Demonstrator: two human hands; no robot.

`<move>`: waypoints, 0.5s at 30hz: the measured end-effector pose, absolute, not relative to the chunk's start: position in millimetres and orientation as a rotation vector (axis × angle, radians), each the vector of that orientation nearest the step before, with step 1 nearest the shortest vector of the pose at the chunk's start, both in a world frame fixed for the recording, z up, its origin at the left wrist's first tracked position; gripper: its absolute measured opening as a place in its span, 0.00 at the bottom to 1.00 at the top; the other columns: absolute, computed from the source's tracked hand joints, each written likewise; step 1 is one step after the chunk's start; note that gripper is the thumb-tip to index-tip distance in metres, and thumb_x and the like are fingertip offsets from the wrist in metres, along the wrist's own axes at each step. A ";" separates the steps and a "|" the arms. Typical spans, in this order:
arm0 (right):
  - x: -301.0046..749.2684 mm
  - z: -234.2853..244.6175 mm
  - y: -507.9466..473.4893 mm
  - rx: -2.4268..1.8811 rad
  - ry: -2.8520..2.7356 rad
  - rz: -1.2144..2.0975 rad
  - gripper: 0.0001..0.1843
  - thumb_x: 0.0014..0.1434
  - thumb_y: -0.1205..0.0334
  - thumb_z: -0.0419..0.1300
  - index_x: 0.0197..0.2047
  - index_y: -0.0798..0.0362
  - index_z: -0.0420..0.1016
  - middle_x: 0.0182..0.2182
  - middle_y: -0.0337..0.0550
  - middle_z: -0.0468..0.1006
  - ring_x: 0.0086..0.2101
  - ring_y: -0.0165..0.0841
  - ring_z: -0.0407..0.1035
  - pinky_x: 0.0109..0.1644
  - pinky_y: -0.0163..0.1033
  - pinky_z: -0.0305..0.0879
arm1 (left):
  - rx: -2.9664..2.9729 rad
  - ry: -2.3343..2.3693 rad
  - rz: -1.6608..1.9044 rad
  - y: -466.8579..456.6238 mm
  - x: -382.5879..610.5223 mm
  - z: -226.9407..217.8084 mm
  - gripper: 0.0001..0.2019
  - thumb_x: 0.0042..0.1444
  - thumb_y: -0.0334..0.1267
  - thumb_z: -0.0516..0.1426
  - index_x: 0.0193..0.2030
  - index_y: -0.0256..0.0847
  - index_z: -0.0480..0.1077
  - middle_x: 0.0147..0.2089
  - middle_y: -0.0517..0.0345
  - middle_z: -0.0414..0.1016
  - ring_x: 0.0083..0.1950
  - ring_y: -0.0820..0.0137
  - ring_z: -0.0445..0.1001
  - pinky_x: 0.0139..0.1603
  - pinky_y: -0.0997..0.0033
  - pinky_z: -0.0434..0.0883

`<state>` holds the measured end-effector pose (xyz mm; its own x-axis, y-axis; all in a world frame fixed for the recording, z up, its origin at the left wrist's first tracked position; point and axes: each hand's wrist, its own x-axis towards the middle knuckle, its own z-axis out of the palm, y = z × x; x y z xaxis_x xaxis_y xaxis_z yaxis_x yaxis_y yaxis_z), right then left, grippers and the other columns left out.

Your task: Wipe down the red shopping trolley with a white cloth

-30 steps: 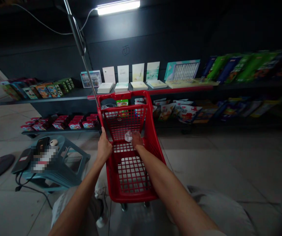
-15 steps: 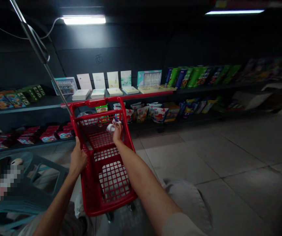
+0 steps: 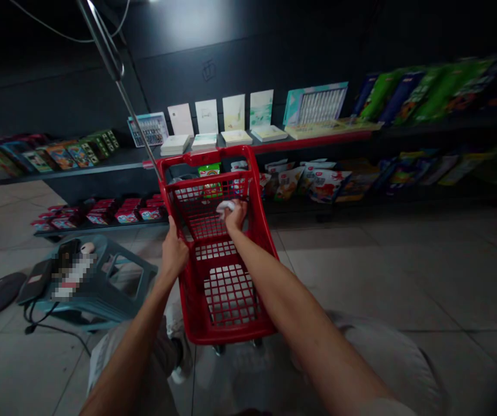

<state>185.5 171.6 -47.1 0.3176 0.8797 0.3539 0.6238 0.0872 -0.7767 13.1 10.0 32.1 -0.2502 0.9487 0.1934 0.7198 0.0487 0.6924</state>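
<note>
A small red shopping cart stands right in front of me on the tiled floor. My left hand grips the cart's left rim. My right hand is inside the basket, fingers closed on a crumpled white cloth pressed against the red mesh of the far wall. The basket's floor is bare. Behind the mesh, snack packets on the low shelf show through.
A dark two-level shelf runs along the wall with boxes, notebooks and snack bags. A teal plastic stool with dark items and a cable stands at my left. A metal pole slants up behind the cart. Tiled floor spreads to the right.
The view swung right and then back left. My right hand with the cloth rose from the basket's middle to the upper far mesh. My left hand stayed on the rim.
</note>
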 end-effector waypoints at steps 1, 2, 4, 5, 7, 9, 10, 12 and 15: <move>183.7 -37.7 180.2 -1.606 -1.357 0.312 0.21 0.63 0.70 0.50 0.58 0.57 0.72 0.57 0.57 0.68 0.53 0.37 0.69 0.60 0.40 0.66 | 1.682 2.012 1.020 9.9 13.5 32.1 0.45 0.59 0.29 0.51 0.82 0.37 0.39 0.70 0.41 0.72 0.65 0.52 0.76 0.66 0.51 0.70; 182.5 -28.4 187.4 -1.571 -1.336 0.279 0.22 0.63 0.71 0.50 0.59 0.57 0.72 0.59 0.57 0.66 0.56 0.36 0.67 0.63 0.39 0.64 | 1.678 2.007 1.028 9.7 13.8 32.2 0.45 0.59 0.28 0.51 0.82 0.38 0.39 0.70 0.42 0.71 0.65 0.52 0.75 0.66 0.51 0.70; 182.7 -15.0 195.8 -1.492 -1.352 0.194 0.23 0.63 0.72 0.50 0.59 0.56 0.72 0.61 0.56 0.64 0.59 0.36 0.65 0.68 0.39 0.59 | 1.675 2.000 1.048 9.1 14.3 32.4 0.45 0.58 0.27 0.51 0.82 0.39 0.40 0.70 0.44 0.71 0.67 0.53 0.74 0.68 0.52 0.69; 184.2 -13.1 197.0 -1.477 -1.398 0.157 0.23 0.63 0.73 0.50 0.59 0.55 0.73 0.61 0.55 0.64 0.60 0.36 0.64 0.69 0.39 0.58 | 1.674 1.999 1.052 8.8 14.6 32.6 0.45 0.59 0.27 0.51 0.82 0.40 0.40 0.71 0.45 0.71 0.68 0.54 0.73 0.68 0.53 0.69; 188.9 -21.3 194.0 -1.524 -1.525 0.125 0.24 0.63 0.73 0.51 0.59 0.55 0.74 0.62 0.54 0.65 0.62 0.38 0.62 0.68 0.41 0.59 | 1.663 2.010 1.043 8.6 15.0 32.6 0.44 0.59 0.27 0.51 0.82 0.39 0.39 0.71 0.44 0.70 0.68 0.54 0.73 0.68 0.53 0.69; 194.8 -42.8 186.2 -1.610 -1.628 0.146 0.23 0.63 0.73 0.52 0.59 0.54 0.75 0.63 0.53 0.66 0.65 0.42 0.59 0.66 0.43 0.62 | 1.645 2.025 1.028 9.0 15.2 32.4 0.44 0.60 0.28 0.51 0.82 0.38 0.39 0.72 0.43 0.69 0.67 0.55 0.74 0.68 0.55 0.69; 197.6 -56.1 181.4 -1.645 -1.652 0.164 0.23 0.63 0.73 0.52 0.59 0.53 0.75 0.63 0.53 0.67 0.65 0.44 0.58 0.64 0.44 0.64 | 1.639 2.030 1.023 9.3 15.3 32.2 0.44 0.60 0.28 0.52 0.82 0.37 0.39 0.72 0.42 0.69 0.67 0.55 0.74 0.68 0.56 0.69; 202.4 -81.9 171.2 -1.723 -1.700 0.186 0.24 0.64 0.74 0.50 0.58 0.53 0.77 0.63 0.53 0.68 0.66 0.46 0.57 0.64 0.45 0.64 | 1.640 2.027 1.025 9.8 15.3 31.8 0.44 0.60 0.28 0.52 0.82 0.36 0.39 0.72 0.42 0.69 0.68 0.56 0.73 0.69 0.57 0.68; 205.8 -108.9 156.7 -1.941 -1.856 0.274 0.26 0.67 0.74 0.46 0.61 0.55 0.77 0.64 0.58 0.69 0.64 0.46 0.62 0.64 0.44 0.64 | 1.644 2.004 1.048 9.7 15.5 31.4 0.44 0.60 0.26 0.50 0.82 0.37 0.39 0.74 0.44 0.67 0.71 0.58 0.70 0.70 0.58 0.67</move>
<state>205.8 156.7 -108.9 0.0802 0.9846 0.1554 0.8977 -0.0036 -0.4407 15.5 9.7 31.4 -0.2700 0.9448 0.1855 0.6913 0.0561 0.7204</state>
